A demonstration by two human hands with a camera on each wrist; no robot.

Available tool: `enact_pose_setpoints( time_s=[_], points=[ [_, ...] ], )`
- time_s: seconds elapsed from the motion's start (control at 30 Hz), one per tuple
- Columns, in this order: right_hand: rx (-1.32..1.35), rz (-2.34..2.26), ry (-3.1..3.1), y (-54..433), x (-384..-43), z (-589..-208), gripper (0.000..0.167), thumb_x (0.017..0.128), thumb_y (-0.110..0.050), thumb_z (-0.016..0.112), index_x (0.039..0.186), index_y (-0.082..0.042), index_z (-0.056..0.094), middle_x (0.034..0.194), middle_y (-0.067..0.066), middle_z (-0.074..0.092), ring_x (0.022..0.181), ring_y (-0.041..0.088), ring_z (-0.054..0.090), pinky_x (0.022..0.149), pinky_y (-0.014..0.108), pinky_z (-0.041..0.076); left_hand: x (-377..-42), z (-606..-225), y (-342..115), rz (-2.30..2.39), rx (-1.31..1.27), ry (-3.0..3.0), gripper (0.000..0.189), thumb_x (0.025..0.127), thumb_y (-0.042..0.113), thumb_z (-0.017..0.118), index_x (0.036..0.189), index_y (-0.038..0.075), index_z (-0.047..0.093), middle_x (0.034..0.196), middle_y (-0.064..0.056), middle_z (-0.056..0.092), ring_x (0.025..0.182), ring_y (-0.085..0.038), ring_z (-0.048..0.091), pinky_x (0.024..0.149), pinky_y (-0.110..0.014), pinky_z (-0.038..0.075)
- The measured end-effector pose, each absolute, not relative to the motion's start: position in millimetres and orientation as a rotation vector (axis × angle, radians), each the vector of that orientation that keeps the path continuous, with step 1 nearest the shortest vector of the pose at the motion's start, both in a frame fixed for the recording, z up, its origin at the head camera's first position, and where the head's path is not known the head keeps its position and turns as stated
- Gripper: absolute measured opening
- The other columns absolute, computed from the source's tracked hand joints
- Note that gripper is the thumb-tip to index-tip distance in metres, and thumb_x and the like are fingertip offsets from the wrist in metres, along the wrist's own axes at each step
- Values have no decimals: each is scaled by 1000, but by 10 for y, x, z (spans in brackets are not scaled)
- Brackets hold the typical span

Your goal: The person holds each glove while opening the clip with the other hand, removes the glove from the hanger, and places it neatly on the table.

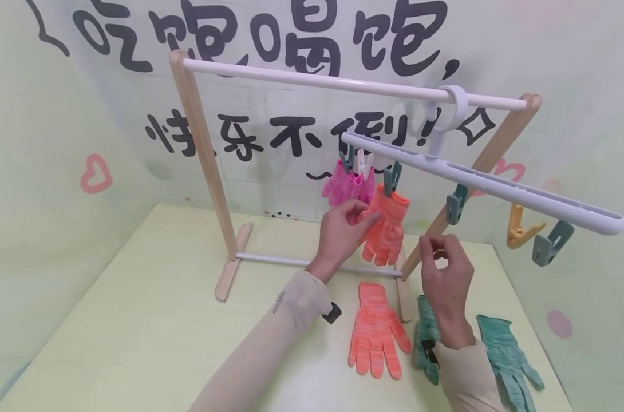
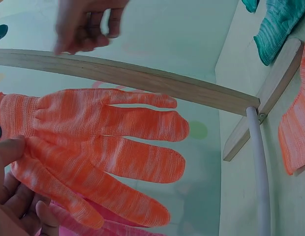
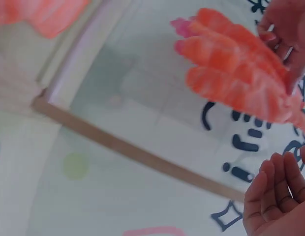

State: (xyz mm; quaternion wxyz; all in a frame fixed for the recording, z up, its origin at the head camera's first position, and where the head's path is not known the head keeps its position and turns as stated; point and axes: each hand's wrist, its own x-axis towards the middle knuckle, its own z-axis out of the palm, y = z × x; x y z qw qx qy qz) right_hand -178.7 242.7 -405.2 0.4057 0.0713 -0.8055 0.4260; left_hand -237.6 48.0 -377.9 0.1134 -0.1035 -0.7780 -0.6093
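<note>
Lettered bkgd (image 1: 271, 98): L hand (image 1: 340, 233) pinches hung orange glove (image 1: 388, 223), R hand (image 1: 448, 274) prob. loosely curled.

Orange glove (image 1: 388, 223) streaked paler; pink glove (image 1: 338, 187); green gloves (image 1: 500, 340) streaked lighter; pale grey hanger (image 1: 487, 182); yellow clip (image 1: 520, 236).

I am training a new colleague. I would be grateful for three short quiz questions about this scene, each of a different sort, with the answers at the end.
1. Which hand is holding the hanging orange glove? A) the left; B) the right; C) both.
2. True or false: the yellow clip holds no glove.
3. How many green gloves lie on the table?

Key: 1. A, the left hand. 2. True. 3. Two.
</note>
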Motion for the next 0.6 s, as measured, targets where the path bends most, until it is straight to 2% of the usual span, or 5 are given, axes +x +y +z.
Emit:
enact_pose_setpoints(
  time_s=[0.17,0.27,0.43,0.6],
  points=[
    [261,1152,-2045,2239,-1828,-3824,24,99,-12,70,121,-1,69,113,15,70,104,-3,56,87,17,45,-2377,-3779,483,-1792,-334,-2251,27,92,32,81,109,12,75,100,-6,75,90,-17,62,77,-21,51],
    [278,1198,-2079,2148,-1899,-3704,32,100,-17,69,129,-2,67,124,16,68,114,9,59,91,19,46,-2380,-3779,476,-1788,-355,-2235,26,92,31,81,109,11,75,101,-7,76,90,-17,63,77,-20,51],
    [308,1217,-2137,2031,-2038,-3520,41,99,-21,72,135,-2,65,129,17,67,122,27,60,95,21,44,-2377,-3788,451,-1799,-354,-2234,26,92,31,81,109,11,74,103,-6,76,91,-18,63,76,-19,50],
    [323,1261,-2145,1967,-2161,-3349,42,98,-22,73,136,-4,66,129,16,67,122,26,60,96,25,44,-2363,-3803,465,-1810,-362,-2226,25,93,29,80,108,11,74,100,-6,73,91,-17,62,75,-20,49]
  ],
)
